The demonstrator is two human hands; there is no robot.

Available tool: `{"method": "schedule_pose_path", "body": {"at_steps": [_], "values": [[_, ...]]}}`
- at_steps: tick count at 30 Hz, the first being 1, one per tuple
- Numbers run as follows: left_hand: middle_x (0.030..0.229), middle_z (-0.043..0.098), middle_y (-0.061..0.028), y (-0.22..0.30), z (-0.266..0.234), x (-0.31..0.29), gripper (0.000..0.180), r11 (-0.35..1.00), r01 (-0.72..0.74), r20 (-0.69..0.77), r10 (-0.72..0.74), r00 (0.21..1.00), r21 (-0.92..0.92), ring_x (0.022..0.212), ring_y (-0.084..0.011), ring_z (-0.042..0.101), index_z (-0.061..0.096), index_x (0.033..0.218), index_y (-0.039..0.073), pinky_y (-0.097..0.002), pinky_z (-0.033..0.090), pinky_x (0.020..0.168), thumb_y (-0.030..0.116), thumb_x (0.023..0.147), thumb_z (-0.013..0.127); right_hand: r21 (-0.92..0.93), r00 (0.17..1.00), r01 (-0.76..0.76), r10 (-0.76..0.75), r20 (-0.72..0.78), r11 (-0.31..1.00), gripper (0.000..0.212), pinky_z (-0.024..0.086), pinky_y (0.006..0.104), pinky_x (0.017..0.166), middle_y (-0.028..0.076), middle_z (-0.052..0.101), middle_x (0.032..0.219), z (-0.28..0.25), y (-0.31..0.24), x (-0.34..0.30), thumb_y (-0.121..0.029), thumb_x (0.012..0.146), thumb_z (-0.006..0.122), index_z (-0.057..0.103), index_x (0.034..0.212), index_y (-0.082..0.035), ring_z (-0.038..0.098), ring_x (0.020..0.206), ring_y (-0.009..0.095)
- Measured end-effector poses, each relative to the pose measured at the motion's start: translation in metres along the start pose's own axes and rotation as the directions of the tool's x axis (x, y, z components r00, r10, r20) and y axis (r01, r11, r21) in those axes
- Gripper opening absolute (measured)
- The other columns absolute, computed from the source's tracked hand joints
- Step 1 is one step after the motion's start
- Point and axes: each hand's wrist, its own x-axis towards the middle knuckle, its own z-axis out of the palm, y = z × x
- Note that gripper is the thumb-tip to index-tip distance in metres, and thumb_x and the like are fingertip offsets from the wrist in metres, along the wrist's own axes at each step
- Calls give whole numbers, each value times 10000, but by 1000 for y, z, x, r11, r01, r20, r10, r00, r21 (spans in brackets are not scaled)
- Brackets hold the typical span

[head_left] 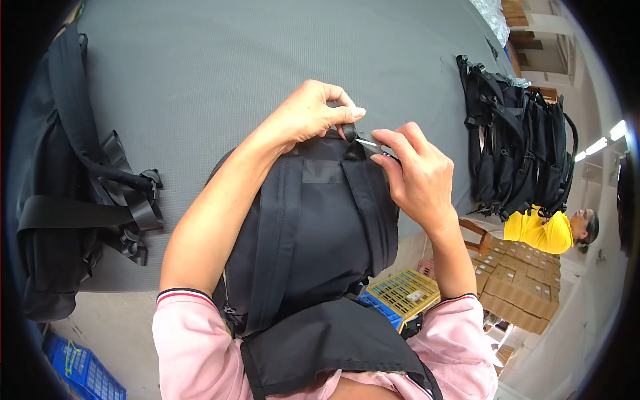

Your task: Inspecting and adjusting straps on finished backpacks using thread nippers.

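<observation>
Black fabric bkpk (313,233) in head view: lies at near edge of grey table (200,73), btwn the forearms, lower end up against black apron (327,347), 2 wide straps facing up. L hand (310,110) pinched on a small black loop (349,132) at bkpk's top end, thumb & fingertips tog. R hand (421,167) clamped w/ thumb & fingers on a small metal-bladed tool (365,142), tip right by the loop; can't tell if touching. Far L of table: black bag (50,200) w/ loose straps & buckles. Far R: row of black bkpks (520,147). Below, R side: yellow crate (403,293), stacked cartons (520,287), person in yellow top (540,230). Bottom L, floor: blue crate (83,370).
</observation>
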Motion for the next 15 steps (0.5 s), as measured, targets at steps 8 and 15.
{"method": "schedule_pose_path", "body": {"at_steps": [8,15], "values": [[595,585,1,-1,1,-3,249,999,-45,-36,44,998,-14,482,-36,404,658,820,64,-197,316,454,303,813,726,-151,994,110,-111,0,982,213,418,289,527,14,514,779,-5,-4,7,-120,732,692,621,934,-111,562,602,165],[668,617,-28,-3,-3,1,273,999,5,-3,-5,1000,-43,494,-30,452,652,888,34,-178,374,485,296,835,708,-19,999,-34,34,-41,999,262,451,302,580,20,546,820,1,2,8,-94,726,709,629,976,-110,571,616,174]]}}
